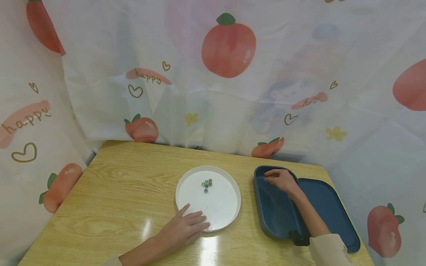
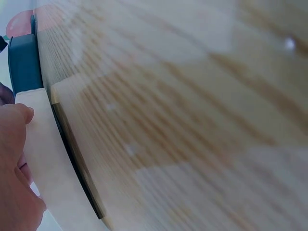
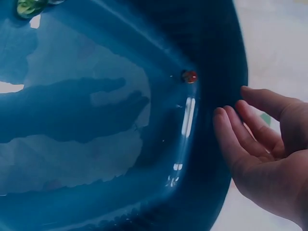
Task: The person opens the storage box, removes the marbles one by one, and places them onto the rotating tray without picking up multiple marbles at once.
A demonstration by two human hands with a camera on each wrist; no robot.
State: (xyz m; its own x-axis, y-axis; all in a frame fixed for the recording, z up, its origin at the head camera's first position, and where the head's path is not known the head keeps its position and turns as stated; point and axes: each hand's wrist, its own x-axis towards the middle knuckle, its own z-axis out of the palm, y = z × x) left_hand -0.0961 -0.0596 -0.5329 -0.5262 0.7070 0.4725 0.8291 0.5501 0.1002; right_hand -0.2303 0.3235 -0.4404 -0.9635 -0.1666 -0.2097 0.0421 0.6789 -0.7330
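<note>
My left hand holds the near left rim of a round white tray, with its fingers reaching over the inside. In the left wrist view, a digit laps over the tray's wall. Several small glass marbles lie clustered in the tray, behind the fingers. My right hand is over the far end of a deep blue box, its fingers loosely bent with nothing between them. Inside that box, the right wrist view shows a red marble in a corner and a green marble farther off.
A flat blue lid lies to the right of the box, partly behind the right forearm. At the box's near end sits a black piece. Everything stands on a wooden table, with a printed curtain behind it.
</note>
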